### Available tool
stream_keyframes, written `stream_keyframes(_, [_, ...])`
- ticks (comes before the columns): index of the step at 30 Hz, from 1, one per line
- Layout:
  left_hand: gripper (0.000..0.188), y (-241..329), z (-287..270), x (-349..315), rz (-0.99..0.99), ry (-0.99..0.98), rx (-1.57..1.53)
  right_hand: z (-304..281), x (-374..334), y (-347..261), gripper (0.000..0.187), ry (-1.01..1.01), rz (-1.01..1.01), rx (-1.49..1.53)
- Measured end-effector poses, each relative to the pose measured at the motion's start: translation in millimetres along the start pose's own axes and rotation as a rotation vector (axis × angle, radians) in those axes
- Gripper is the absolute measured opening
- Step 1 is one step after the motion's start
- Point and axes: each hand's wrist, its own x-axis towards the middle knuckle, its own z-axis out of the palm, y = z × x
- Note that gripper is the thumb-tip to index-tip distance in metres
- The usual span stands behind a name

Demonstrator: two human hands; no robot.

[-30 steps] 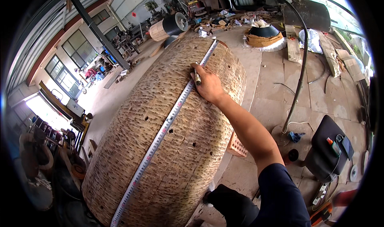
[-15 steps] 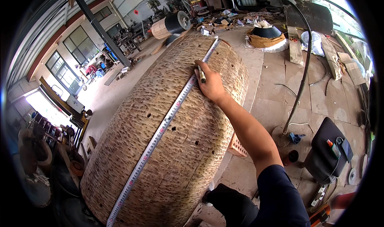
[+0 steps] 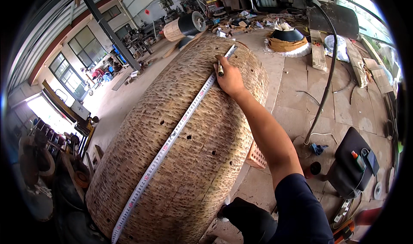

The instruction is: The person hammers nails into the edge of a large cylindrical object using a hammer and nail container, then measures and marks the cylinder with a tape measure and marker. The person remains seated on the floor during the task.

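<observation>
A large barrel-shaped drum (image 3: 142, 153) with a rough, pitted brown surface and several dark holes lies in front of me. A white tape measure strip (image 3: 174, 135) runs lengthwise over it, from near its far end down to the lower edge of the view. Toward the far end, my right hand (image 3: 231, 81) rests at the tape, fingers closed round a short, pen-like marker (image 3: 221, 67) with a dark barrel and brassy end. Part of the strip is hidden behind these fingers. My left hand is out of view.
A perforated brick (image 3: 256, 156) sits against the drum's right side. Farther right stand a flexible black hose (image 3: 331, 50) and a black stool (image 3: 350, 162) with small items on it. Scrap (image 3: 241, 22) litters the far floor; a smaller drum (image 3: 185, 27) lies behind.
My right hand has shifted slightly farther up the drum with the marker in it. The tape strip has slid a little toward me, its near end swinging slightly left.
</observation>
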Motion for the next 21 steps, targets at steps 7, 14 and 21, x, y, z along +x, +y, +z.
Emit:
stream_keyframes(7, [0.037,11,85,1,0.007,0.033,0.321,10,31,24,0.039,0.082,0.025,-0.014])
stream_keyframes(14, [0.014,-1,86,21,0.396,0.335,1.46,19,50,40,0.034,0.081,0.045,0.026])
stream_keyframes(21, [0.019,-1,47,17,0.305,0.414,1.266,21,37,41,0.033,0.084,-0.036,-0.044])
